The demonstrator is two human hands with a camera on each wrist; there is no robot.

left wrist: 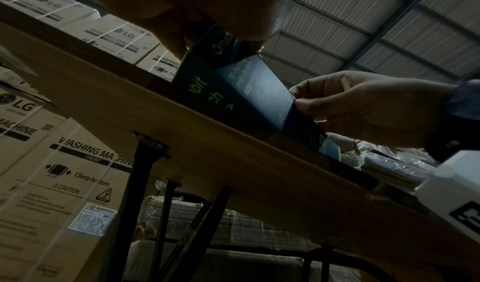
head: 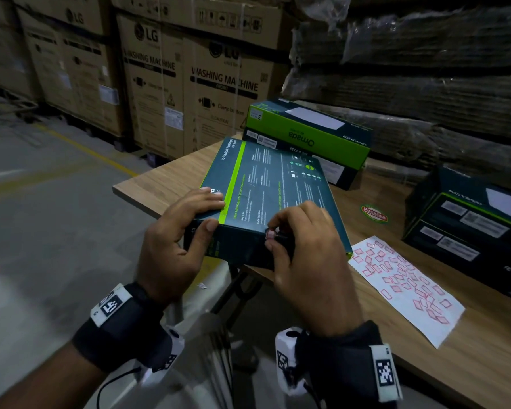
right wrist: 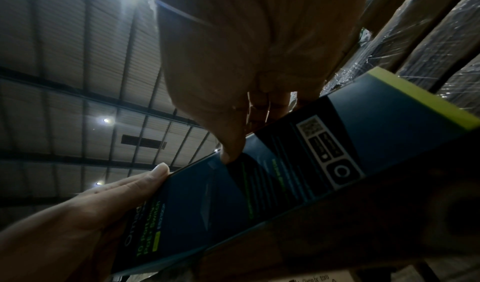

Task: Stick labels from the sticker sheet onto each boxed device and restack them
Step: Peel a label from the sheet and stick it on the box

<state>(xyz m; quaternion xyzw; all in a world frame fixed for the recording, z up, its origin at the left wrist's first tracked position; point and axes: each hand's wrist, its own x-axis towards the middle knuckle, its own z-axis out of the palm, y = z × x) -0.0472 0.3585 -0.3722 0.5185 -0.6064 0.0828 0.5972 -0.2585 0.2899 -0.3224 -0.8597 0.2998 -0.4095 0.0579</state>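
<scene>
While it lies flat at the table's [head: 171,175] near corner, the dark teal/green box [head: 266,184] overhangs the edge toward the person, near side face turned to them. Left hand [head: 171,246] grips the box's near-left corner: fingers [head: 201,199] lie flat on the top face, thumb curled against the side face. Right hand [head: 301,252] is at that same side face, thumb and forefinger pinched on a small pink label [head: 269,233] right against the cardboard; other fingers curled. Can't tell whether the label is stuck down yet.

Left wrist view, from below: box [left wrist: 233,93] sticks out past the table edge [left wrist: 182,134], right hand [left wrist: 363,109] with fingertips on its edge. Right wrist view: thumb tip presses the box's side face [right wrist: 285,175] beside the QR panel, left hand [right wrist: 85,210] holding the far end.

Sticker sheet [head: 407,287] lies flat on the table just right of the box, white w/ many small pink-outlined labels, some slots look peeled. Round red/green sticker [head: 374,214] on the tabletop beyond it.

Green/dark box stack [head: 307,137] stands behind the held box, touching or nearly so. Another dark stack [head: 469,231] at right, near the sheet's far side. Bkgd: LG washing machine cartons [head: 160,84] on the floor at left, wrapped pallets [head: 425,69] at right.
</scene>
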